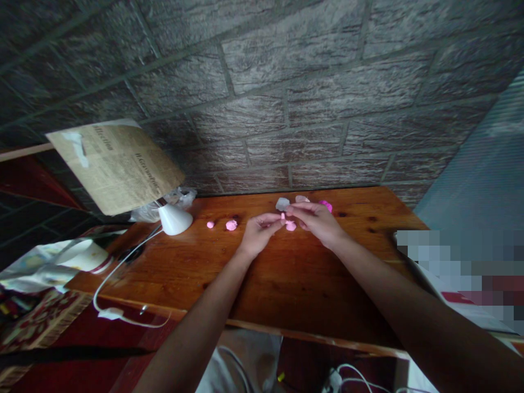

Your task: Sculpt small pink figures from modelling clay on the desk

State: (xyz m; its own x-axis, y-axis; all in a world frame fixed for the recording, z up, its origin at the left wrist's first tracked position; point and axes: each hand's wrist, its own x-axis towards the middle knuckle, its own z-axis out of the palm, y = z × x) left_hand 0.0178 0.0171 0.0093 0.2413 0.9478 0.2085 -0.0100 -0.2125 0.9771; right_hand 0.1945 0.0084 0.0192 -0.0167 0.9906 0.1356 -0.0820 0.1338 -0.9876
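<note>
Between the thumb and index finger of my left hand (260,232) is a small piece of pink modelling clay (282,216). My right hand (317,221) is closed in a pinch right beside it; what its fingertips hold, if anything, is too small to make out. Just below the fingertips lies a pink clay lump (290,226). Behind the hands are a whitish piece (282,204), a pale pink piece (302,199) and a bright magenta piece (326,206), partly covered by my right hand. To the left sit a rough pink lump (231,225) and a smaller pink ball (210,224).
The wooden table (295,295) stands against a stone-patterned wall (254,125). At its left are a lamp with a white base (176,219) and paper-like shade (118,164), its white cord (102,284), a clear plastic bag (184,196) and a white cup (84,256).
</note>
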